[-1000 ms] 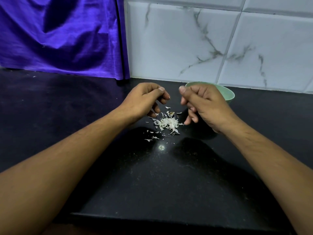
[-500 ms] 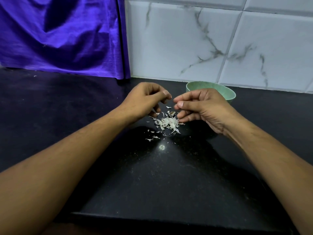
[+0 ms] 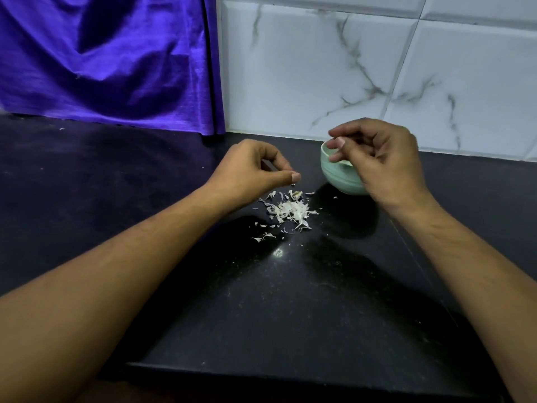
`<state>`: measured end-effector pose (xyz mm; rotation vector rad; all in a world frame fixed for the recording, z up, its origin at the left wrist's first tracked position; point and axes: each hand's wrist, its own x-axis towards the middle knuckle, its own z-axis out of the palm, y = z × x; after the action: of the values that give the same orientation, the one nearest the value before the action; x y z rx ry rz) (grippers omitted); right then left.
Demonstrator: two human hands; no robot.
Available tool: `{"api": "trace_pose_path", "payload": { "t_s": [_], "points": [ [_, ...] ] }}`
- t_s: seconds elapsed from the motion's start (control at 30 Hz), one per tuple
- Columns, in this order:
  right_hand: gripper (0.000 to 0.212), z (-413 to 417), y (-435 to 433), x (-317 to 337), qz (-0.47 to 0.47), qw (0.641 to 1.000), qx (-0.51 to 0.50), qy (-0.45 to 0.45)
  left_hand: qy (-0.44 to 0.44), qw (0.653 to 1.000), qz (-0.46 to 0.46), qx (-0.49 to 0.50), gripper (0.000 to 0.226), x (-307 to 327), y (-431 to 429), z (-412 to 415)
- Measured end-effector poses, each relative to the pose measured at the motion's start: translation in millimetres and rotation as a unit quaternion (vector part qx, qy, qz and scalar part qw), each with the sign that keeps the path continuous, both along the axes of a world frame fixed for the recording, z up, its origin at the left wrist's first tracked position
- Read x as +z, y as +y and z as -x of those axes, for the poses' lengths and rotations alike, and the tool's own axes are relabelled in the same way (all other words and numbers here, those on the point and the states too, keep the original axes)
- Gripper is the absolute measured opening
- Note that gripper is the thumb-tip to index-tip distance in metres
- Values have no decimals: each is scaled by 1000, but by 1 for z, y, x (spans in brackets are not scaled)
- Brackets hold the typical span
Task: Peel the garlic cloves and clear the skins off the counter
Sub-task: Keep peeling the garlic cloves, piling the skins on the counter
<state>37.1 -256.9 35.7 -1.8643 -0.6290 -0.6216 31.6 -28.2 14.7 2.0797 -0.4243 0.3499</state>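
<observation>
The skins (image 3: 288, 212) lay in a loose white heap on the dark desk (image 3: 290, 301), just under the left fingers (image 3: 293, 178), with stray flakes trailing back toward the wrist. No clove showed anywhere. The left hand (image 3: 250, 170) hovered over the heap, thumb and forefinger tips pressed together, on what I couldn't tell. The right hand (image 3: 386, 161) hung over the green bowl (image 3: 337, 175), its fingers curled close, and whether they held anything was hidden. Peeling looked well along, I'd judge, but clearing the skins had not been done.
</observation>
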Motion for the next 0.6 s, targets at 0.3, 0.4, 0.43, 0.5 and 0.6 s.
{"api": "trace_pose_path", "payload": {
  "t_s": [0.3, 0.4, 0.43, 0.5, 0.6],
  "points": [
    [3, -16, -31, 2, 59, 980, -183, -50, -18, 1000, -2, 22, 34, 0, 0, 0],
    [12, -21, -37, -1, 90, 973, -212, -32, -31, 999, -8, 35, 18, 0, 1, -1],
    [16, -22, -38, -1, 94, 970, -221, -32, -36, 998, -11, 42, 12, 0, 1, -1],
    [17, -23, -38, 0, 88, 967, -233, -47, -40, 998, -16, 55, 5, 1, 2, -1],
    [9, -20, -36, 3, 55, 967, -234, -80, -42, 996, -14, 74, 21, 3, 3, -1]
  ]
}}
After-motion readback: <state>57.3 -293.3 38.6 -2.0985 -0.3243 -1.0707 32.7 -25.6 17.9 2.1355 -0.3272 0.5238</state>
